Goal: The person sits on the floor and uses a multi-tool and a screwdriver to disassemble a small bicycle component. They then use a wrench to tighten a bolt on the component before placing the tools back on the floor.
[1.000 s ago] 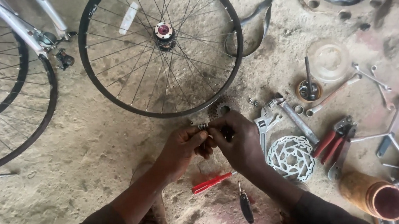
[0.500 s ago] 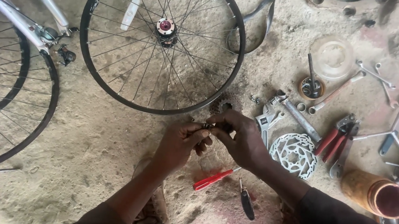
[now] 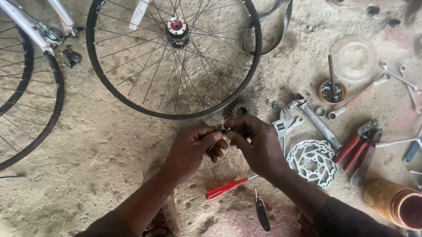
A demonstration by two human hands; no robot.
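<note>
My left hand (image 3: 195, 146) and my right hand (image 3: 255, 142) meet over the dusty ground, and the fingertips of both pinch a small metal part (image 3: 221, 129). What kind of part it is stays too small to tell. A toothed sprocket cluster (image 3: 240, 109) lies on the ground just beyond my right hand. A spoked bicycle wheel (image 3: 173, 46) with a red-capped hub lies flat a little farther out. A red-handled screwdriver (image 3: 227, 187) and a dark-handled tool (image 3: 262, 212) lie below my hands.
An adjustable wrench (image 3: 284, 126), a silver brake disc (image 3: 313, 161), red-handled pliers (image 3: 355, 145), several spanners (image 3: 407, 85) and a copper-coloured can (image 3: 405, 206) lie to the right. A bicycle frame with a second wheel (image 3: 16, 75) stands at the left.
Both hands stay together on the small part, with the fingers shifting slightly. The view has drifted a little, nothing else has moved.
</note>
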